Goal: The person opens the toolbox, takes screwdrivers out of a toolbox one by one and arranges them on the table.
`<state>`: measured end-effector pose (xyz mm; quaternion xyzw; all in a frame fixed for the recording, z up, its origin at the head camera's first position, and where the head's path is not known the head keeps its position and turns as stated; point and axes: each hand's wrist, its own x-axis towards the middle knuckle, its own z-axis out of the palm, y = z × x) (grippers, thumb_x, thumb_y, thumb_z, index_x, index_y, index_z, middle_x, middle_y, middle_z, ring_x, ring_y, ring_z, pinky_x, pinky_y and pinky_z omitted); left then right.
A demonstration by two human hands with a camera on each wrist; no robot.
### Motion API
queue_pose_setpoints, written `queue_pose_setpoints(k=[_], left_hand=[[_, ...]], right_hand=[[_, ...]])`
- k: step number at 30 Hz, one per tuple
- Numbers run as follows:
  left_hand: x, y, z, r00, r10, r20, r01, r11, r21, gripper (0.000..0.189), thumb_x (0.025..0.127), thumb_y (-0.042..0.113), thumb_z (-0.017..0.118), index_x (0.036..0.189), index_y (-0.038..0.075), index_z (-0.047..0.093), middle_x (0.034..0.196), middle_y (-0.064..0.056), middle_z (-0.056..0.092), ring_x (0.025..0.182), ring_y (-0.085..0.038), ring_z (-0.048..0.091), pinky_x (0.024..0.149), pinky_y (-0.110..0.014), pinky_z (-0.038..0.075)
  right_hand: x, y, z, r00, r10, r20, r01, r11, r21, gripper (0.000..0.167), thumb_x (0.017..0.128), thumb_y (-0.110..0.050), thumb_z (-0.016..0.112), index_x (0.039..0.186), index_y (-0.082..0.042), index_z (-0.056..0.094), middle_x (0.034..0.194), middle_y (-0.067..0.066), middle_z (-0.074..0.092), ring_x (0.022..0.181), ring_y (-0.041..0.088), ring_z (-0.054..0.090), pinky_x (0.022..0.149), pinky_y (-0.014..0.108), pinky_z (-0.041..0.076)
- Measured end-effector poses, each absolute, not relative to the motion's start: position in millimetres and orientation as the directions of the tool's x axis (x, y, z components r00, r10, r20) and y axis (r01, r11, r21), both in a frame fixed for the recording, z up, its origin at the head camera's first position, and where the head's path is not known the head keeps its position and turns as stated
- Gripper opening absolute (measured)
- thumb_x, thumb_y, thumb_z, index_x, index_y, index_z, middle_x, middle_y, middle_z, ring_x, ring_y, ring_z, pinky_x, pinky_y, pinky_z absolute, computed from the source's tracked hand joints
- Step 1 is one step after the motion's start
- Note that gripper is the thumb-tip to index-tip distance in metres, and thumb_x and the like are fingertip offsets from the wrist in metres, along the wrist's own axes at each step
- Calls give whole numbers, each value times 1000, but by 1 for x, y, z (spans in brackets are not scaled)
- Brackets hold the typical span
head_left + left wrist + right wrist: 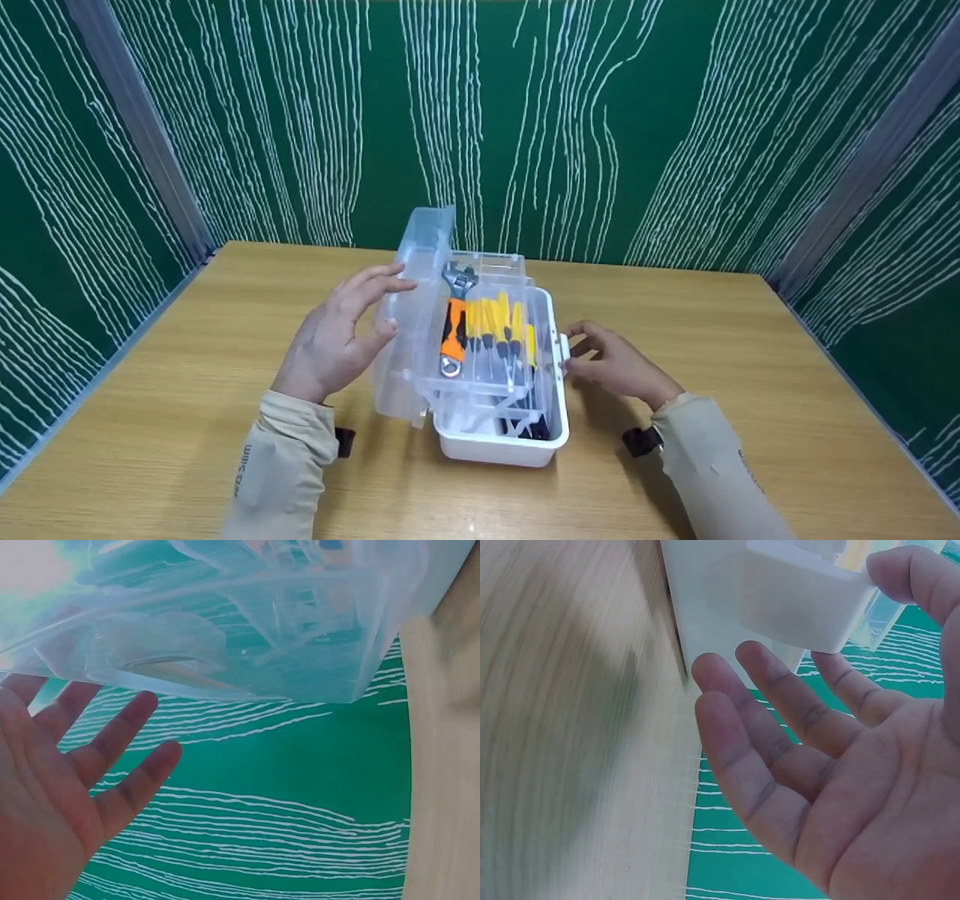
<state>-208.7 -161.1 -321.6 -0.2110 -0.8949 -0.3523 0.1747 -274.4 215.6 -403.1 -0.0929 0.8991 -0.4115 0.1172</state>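
Observation:
A white toolbox [501, 450] with a raised, see-through lid [427, 232] stands mid-table. Its clear upper tray [487, 388] holds an orange-and-black adjustable wrench [453, 330] and several yellow-handled screwdrivers [516, 319]. Dark items [536, 429] lie lower in the box, their kind unclear. On the lid's outer side is my left hand [337, 334], fingers spread and fingertips by the plastic; contact is hard to tell. My right hand [619, 367] is at the white latch [565, 351], thumb and fingers loosely bent about its edges without a visible grip.
The toolbox stands on a wood-grain table [712, 330]. Green panels with wavy white lines [667, 150] rise behind and at both sides, joined by grey corner posts [862, 157]. A dark strap piece [643, 441] shows at the right wrist.

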Motion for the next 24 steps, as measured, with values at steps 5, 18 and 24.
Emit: queue_pose_setpoints(k=[5, 18, 24], left_hand=[[-207, -167, -316, -936, 80, 342, 303, 678, 670, 41, 86, 45, 62, 121, 27, 58, 138, 4, 49, 114, -26, 57, 87, -50, 54], [-204, -176, -310, -979, -31, 200, 116, 726, 678, 34, 90, 39, 56, 119, 23, 53, 131, -2, 52, 98, -28, 62, 85, -51, 55], [-206, -181, -311, -982, -50, 180, 83, 743, 664, 32, 90, 35, 50, 119, 21, 52, 130, -5, 52, 107, -31, 57, 91, -56, 50]], right_hand=[[-274, 215, -403, -954, -276, -119, -89, 638, -765, 42, 86, -27, 65, 124, -19, 50, 115, 12, 62, 94, 25, 59, 74, 34, 54], [-274, 213, -403, -957, -257, -136, -68, 652, -755, 44, 85, -31, 67, 125, -21, 50, 118, 12, 62, 95, 26, 59, 79, 36, 55], [-273, 213, -403, -960, -257, -108, -95, 664, -742, 43, 85, -29, 67, 124, -20, 51, 117, 12, 62, 96, 26, 59, 78, 34, 54]])
